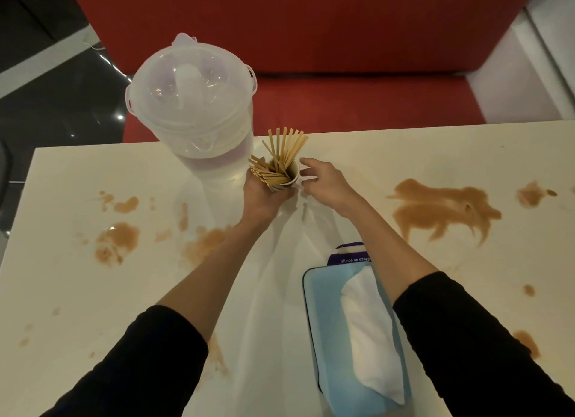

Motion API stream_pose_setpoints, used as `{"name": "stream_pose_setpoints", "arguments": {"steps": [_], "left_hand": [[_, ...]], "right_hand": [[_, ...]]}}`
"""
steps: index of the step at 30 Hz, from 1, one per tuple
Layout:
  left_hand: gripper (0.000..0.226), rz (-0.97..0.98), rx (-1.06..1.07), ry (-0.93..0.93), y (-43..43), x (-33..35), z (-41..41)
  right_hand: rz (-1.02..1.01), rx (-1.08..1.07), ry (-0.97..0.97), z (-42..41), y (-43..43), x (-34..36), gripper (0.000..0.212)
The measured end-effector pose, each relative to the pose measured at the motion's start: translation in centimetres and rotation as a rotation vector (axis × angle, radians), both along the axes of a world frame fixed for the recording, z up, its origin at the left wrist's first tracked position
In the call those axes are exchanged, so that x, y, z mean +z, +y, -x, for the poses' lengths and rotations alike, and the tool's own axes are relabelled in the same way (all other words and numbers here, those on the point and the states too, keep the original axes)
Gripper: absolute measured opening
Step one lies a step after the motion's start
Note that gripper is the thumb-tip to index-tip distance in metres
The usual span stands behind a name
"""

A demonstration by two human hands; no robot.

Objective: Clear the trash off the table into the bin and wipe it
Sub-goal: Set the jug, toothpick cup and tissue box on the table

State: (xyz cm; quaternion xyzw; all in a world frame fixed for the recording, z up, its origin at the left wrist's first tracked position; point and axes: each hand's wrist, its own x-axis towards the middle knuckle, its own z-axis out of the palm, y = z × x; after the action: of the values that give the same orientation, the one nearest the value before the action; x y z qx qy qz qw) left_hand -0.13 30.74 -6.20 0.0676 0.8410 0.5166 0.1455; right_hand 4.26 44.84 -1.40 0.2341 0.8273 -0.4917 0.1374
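Two hands mid-worktop (62, 174), toward its far edge. Left hand (264, 198): fingers curled round a bundle of wooden stir sticks (263, 175), right beside a paper cup (293, 171) with more sticks upright inside. Right hand (326, 183): fingers loosely spread just beside the cup, holding nothing. Clear lidded pitcher (193, 105) at the far edge; brown spills (441, 205) on both sides; wipes pack (351, 329) at the near edge.

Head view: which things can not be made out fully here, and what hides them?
All in the head view:
- Paper cup: its wall is hidden by the left hand and the wooden sticks.
- Right hand: whether its fingers touch the cup is unclear, too small.
- Wipes pack: its label is partly covered by the right forearm.
- Bin: outside the frame.
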Motion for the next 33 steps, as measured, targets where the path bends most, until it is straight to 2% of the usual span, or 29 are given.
{"name": "stream_pose_setpoints", "arguments": {"steps": [5, 8, 12, 19, 24, 27, 30, 33], "left_hand": [[0.070, 0.157, 0.100, -0.158, -1.6, 1.8, -3.4], [0.053, 0.097, 0.110, -0.222, -3.5, 2.7, -7.3], [0.036, 0.077, 0.023, -0.308, -4.5, 3.1, -11.1], [0.044, 0.126, -0.078, -0.427, -5.0, 4.7, -16.1], [0.046, 0.117, -0.093, -0.624, -5.3, 6.0, -20.1], [0.048, 0.080, -0.109, -0.609, -5.2, 6.4, -21.8], [0.048, 0.013, -0.044, -0.691, -4.3, 7.2, -22.6], [0.052, 0.049, -0.040, -0.689, -2.5, 7.9, -21.8]], "right_hand": [[-0.052, -0.087, 0.053, -4.2, 2.8, 1.7, 0.048], [-0.050, -0.147, 0.075, -8.4, 4.8, 2.5, 0.036], [0.066, -0.192, 0.023, -13.5, 5.3, 2.8, 0.024], [0.200, -0.269, -0.100, -19.7, 3.2, 2.4, 0.017], [0.226, -0.271, -0.194, -22.8, 1.3, 2.6, 0.023], [0.230, -0.270, -0.234, -24.1, -0.2, 2.8, 0.023], [0.357, -0.283, -0.241, -24.5, -1.3, 3.3, 0.037], [0.422, -0.332, -0.236, -23.3, -1.1, 3.7, 0.055]]}}
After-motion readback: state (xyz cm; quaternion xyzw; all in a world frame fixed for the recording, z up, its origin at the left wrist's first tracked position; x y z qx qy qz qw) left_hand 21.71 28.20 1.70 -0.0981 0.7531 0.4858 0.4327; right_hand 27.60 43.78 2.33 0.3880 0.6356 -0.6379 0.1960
